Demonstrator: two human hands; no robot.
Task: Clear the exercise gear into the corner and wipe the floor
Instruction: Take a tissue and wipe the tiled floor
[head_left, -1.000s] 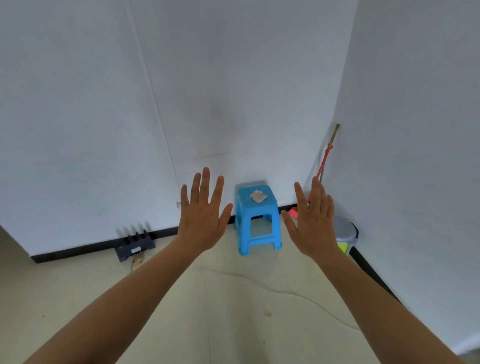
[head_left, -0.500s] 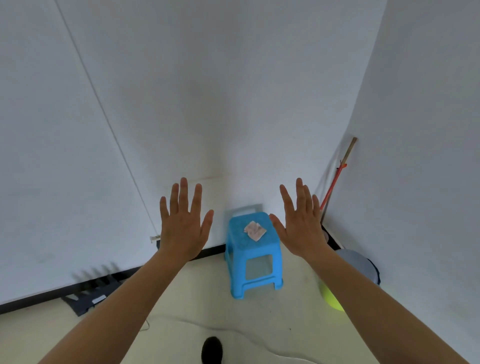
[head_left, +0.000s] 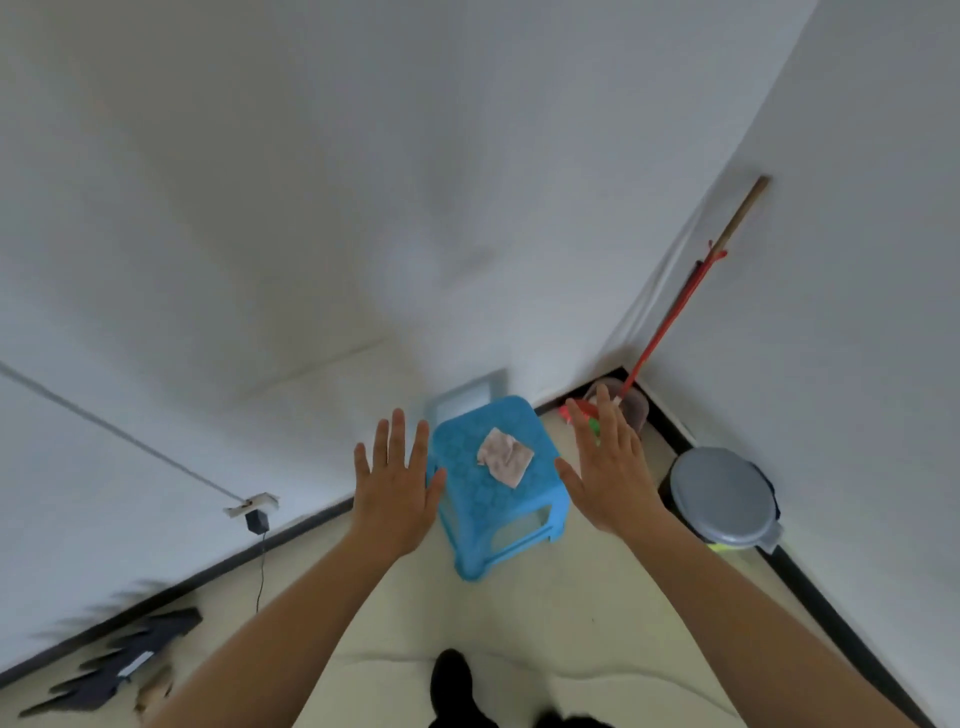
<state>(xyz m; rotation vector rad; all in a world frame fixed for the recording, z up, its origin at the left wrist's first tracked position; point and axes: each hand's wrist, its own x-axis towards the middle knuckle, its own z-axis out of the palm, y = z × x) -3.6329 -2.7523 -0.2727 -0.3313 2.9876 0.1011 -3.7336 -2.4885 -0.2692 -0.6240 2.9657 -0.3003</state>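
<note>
**Both hands raised and empty before a stool in a room corner.**
The left hand (head_left: 395, 483) and right hand (head_left: 608, 467) are spread flat with fingers straight, grasping nothing, one on either side of the blue stool (head_left: 498, 519). A crumpled cloth (head_left: 504, 456) lies on the stool's seat. To the right, against the wall, stands a bin (head_left: 722, 499); its grey lid is closed, so the contents are hidden. In the corner a pale pail (head_left: 635, 410) sits at the foot of a red pole (head_left: 669, 325) that leans on the wall; whether the pole stands inside the pail cannot be told. A black rack (head_left: 119, 660) lies on the floor (head_left: 545, 613) at the left.
</note>
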